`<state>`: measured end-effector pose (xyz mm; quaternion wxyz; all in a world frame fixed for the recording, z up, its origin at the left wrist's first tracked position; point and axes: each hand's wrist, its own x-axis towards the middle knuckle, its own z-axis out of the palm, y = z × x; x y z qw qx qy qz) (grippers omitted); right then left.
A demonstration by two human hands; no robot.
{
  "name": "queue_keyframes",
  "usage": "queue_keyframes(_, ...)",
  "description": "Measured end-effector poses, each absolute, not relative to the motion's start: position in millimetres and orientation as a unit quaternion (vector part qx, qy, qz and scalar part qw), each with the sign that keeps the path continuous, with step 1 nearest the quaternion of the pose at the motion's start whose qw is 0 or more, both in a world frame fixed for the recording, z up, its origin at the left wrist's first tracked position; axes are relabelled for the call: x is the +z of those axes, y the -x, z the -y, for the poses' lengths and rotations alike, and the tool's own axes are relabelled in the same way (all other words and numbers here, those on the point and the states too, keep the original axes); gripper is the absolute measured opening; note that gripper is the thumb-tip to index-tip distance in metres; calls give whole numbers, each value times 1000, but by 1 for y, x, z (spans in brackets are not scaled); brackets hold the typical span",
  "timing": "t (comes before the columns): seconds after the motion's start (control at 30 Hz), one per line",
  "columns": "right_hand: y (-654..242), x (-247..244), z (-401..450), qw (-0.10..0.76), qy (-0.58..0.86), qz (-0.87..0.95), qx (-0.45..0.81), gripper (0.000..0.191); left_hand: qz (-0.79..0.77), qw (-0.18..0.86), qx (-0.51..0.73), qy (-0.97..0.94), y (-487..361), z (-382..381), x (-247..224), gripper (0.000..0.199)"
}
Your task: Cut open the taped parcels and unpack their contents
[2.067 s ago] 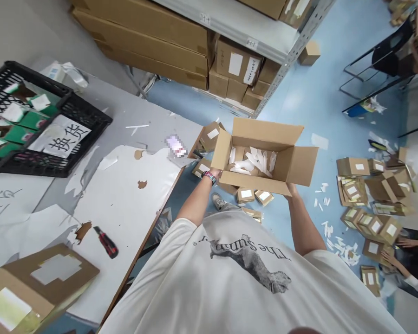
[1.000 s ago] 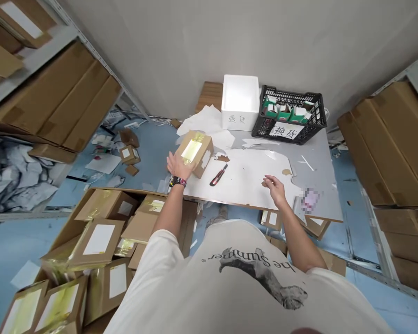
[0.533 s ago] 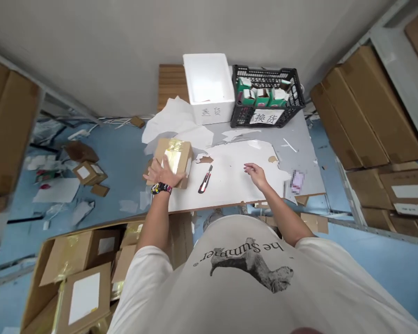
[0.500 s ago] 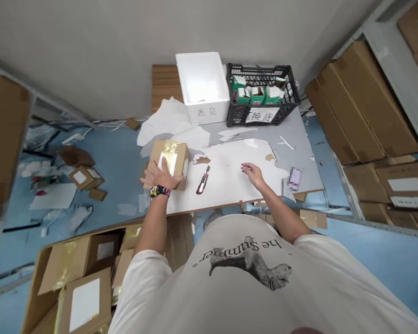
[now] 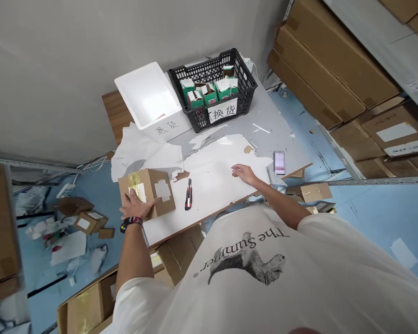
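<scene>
My left hand (image 5: 137, 204) lies with spread fingers on the top of a taped cardboard box (image 5: 155, 178) at the table's left edge. Yellowish tape and a white label show on the box's top, partly under the fingers. Another white label is on its right side. A red and black utility knife (image 5: 188, 195) lies on the white sheet just right of the box. Over the right part of that sheet (image 5: 216, 169), my right hand (image 5: 244, 174) is held with loosely bent fingers apart and nothing visible in it.
A white foam box (image 5: 149, 97) and a black crate (image 5: 212, 88) holding several green-and-white cartons stand at the table's back. A phone (image 5: 279, 162) lies to the right. Cardboard boxes (image 5: 327, 69) fill the right shelf; an open carton (image 5: 87, 306) stands lower left.
The view has turned, so the table and its contents appear rotated and shifted left. My left hand stays on the box. My right hand remains above the white sheet, without anything taken up.
</scene>
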<state>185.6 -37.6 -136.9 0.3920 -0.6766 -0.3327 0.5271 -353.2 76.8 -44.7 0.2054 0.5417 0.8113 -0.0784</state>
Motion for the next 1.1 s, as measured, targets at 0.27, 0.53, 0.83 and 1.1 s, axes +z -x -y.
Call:
queue_keyframes(0.27, -206, -138, 48, 406, 708, 310, 488, 22, -750, 90, -44, -654, 341, -83, -1, 130)
queue_keyframes(0.53, -222, -137, 41, 420, 679, 316, 513, 34, -551, 91, 35, -829, 270, -116, 81, 137)
queue_keyframes(0.83, -253, -138, 15, 464, 682, 342, 450, 73, -328, 236, 25, -914, 51, -113, -35, 129)
queue_keyframes(1.1, -284, -141, 2, 346, 711, 350, 502, 70, -587, 341, 266, -684, 33, -72, -103, 102)
